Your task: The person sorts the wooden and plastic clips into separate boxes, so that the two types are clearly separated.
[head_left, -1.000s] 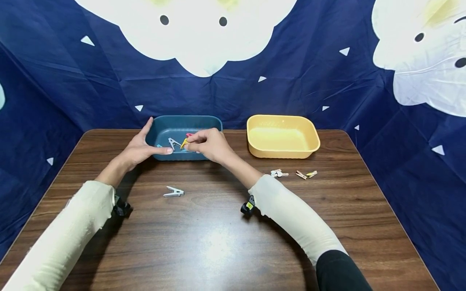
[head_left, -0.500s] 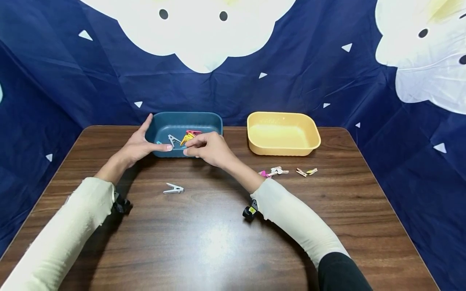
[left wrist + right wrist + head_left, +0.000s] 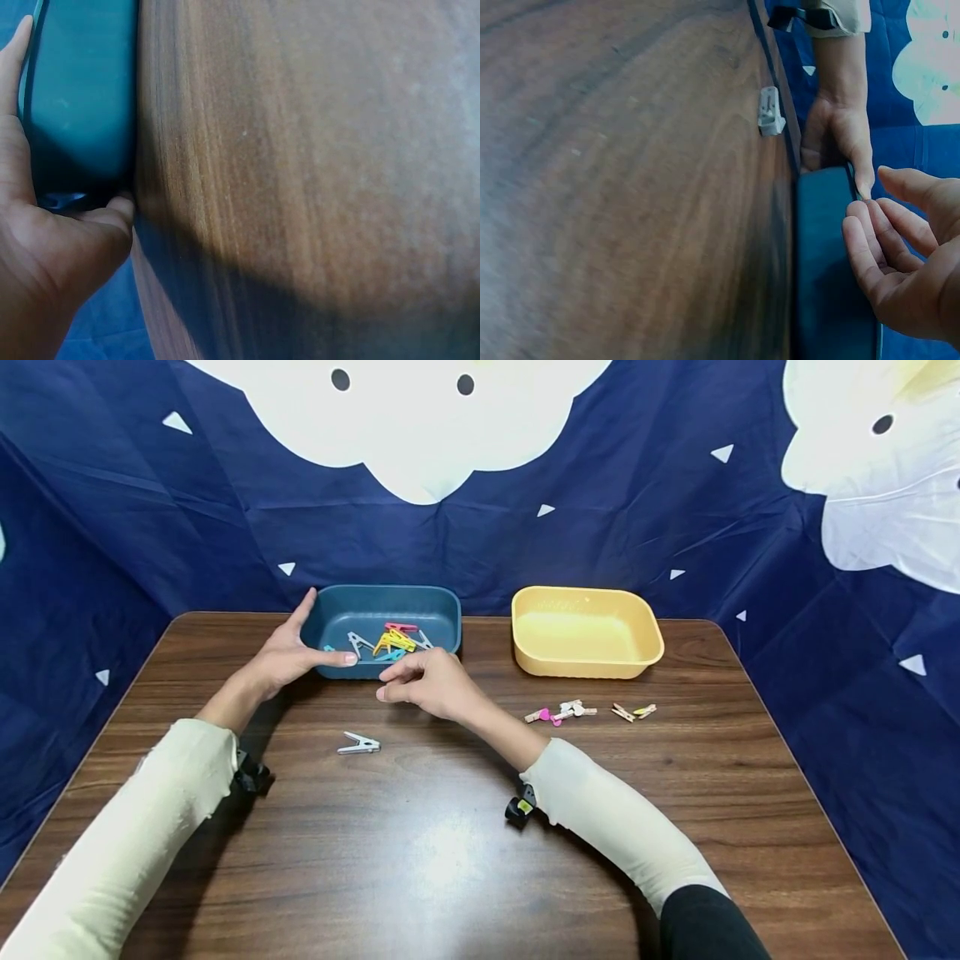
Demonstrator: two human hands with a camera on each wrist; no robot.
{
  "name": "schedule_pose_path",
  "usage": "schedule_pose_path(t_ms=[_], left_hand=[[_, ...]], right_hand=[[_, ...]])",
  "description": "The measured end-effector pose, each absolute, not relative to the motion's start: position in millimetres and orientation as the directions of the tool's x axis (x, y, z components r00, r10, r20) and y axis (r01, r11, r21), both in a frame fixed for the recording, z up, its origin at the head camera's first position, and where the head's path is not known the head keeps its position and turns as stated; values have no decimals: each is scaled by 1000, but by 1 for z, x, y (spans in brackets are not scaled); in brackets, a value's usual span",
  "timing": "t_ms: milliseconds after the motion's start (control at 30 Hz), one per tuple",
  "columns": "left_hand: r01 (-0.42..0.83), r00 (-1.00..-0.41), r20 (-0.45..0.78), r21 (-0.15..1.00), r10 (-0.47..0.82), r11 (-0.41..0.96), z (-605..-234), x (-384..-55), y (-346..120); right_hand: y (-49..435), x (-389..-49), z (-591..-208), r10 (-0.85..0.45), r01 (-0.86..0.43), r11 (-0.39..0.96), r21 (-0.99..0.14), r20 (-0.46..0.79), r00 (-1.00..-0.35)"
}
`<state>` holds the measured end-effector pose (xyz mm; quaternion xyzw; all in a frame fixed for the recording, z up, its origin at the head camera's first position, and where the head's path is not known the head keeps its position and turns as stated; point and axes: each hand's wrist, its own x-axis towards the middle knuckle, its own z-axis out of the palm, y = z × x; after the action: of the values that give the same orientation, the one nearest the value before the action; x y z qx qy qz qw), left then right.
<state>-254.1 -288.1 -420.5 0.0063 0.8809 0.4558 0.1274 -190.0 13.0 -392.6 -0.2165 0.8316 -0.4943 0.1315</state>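
My left hand grips the left end of a dark teal plastic bin, thumb along its front rim. In the left wrist view, the fingers of that left hand curl round the bin's end. Just in front of the front rim, my right hand hovers with loosely bent fingers, thumb apart and nothing between them. Inside the bin lie several plastic clothespins: yellow ones, a red one, grey ones and blue ones. One grey clothespin lies on the table nearer me.
A yellow bin stands to the right of the teal one. Before it on the wooden table lie several small wooden clothespins, some with pink or white decorations. A blue curtain hangs behind the table.
My right hand has let go of a yellow clothespin, which lies in the bin, and has drawn back toward me past the front rim. My left hand keeps its hold; the view tilts slightly down.
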Motion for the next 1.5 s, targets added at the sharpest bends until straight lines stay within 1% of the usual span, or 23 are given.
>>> schedule_pose_path(t_ms=[267,500,967,1233,1500], left_hand=[[-117,-964,-234,806,131,581,-416,-252,-286],[-114,-964,-232,807,133,580,-416,-251,-287],[-105,-967,-218,811,131,575,-419,-252,-288],[-98,-969,-210,811,131,576,-420,-253,-288],[-103,-968,-215,812,131,575,-419,-253,-287]], right_hand=[[8,-178,-404,-529,-198,429,-881,-68,-846],[1,-167,-416,-559,-199,452,-870,-102,-823],[-8,-161,-418,-551,-149,531,-834,-206,-809],[-11,-164,-423,-548,-144,543,-827,-219,-807],[-10,-167,-425,-578,-199,532,-823,-181,-796]])
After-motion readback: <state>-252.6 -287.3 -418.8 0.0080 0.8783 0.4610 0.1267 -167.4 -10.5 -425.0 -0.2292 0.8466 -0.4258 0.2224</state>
